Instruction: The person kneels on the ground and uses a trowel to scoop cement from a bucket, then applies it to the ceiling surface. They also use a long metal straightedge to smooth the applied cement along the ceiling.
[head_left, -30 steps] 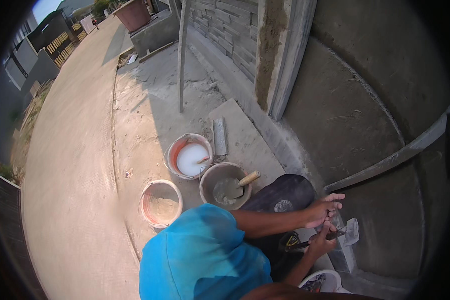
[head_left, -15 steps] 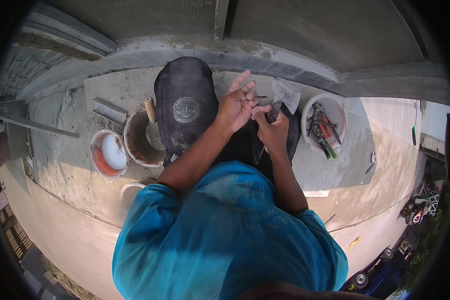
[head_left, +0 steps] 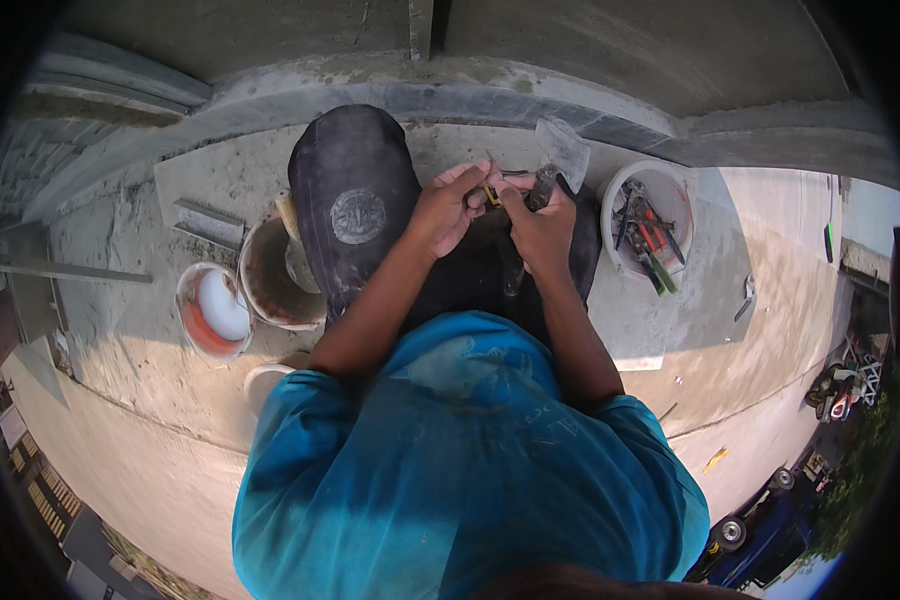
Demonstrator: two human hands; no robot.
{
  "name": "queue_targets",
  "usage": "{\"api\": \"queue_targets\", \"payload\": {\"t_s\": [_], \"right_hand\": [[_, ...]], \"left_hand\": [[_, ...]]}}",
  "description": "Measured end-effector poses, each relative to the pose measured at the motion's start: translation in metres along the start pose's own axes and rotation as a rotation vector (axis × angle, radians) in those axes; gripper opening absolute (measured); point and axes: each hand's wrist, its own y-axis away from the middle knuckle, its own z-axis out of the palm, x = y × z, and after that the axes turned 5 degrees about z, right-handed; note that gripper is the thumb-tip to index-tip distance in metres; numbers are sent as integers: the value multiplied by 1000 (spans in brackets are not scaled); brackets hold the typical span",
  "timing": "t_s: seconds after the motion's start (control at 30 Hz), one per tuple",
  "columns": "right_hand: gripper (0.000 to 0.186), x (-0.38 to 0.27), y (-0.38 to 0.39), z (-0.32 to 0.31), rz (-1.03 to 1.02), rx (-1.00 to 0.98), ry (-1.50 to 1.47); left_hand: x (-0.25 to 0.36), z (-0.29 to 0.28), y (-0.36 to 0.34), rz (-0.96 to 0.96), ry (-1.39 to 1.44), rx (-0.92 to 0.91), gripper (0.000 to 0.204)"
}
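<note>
My right hand (head_left: 542, 225) grips a dark-handled tool (head_left: 513, 270) with a broad, dusty grey blade (head_left: 562, 147), held over my lap. My left hand (head_left: 448, 210) meets it just left of the handle, its fingers curled around or against something small; a thin dark piece (head_left: 513, 172) sticks out near both fingertips, and I cannot make out which hand holds it. A small yellow object (head_left: 492, 194) shows between the hands, partly hidden. My knee in dark trousers (head_left: 345, 160) is left of them. A white bucket (head_left: 647, 179) of red- and green-handled tools stands to the right.
Left of my leg are a bucket (head_left: 270, 310) with a wooden-handled trowel, a bucket (head_left: 205, 340) of white liquid and a metal channel (head_left: 208, 224). A plastered wall (head_left: 620, 60) rises ahead. A leaning plank (head_left: 70, 270) is at far left; parked vehicles (head_left: 760, 530) are at lower right.
The view has swung from along the street to facing the wall. My left hand's fingers, spread half a second ago, have curled in and come down a little beside my right hand.
</note>
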Motion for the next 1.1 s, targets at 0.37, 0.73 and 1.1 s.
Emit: {"api": "queue_targets", "payload": {"t_s": [0.37, 0.73, 1.1], "right_hand": [[25, -12, -13, 19, 28, 11, 84], [46, -36, -26, -1, -193, -41, 395], [39, 27, -13, -26, -178, -24, 605]], "left_hand": [[47, -20, -36, 242, -88, 107, 9], [122, -50, -126, 338, -384, 170, 19], [122, -39, -125, 438, -304, 136, 22]]}}
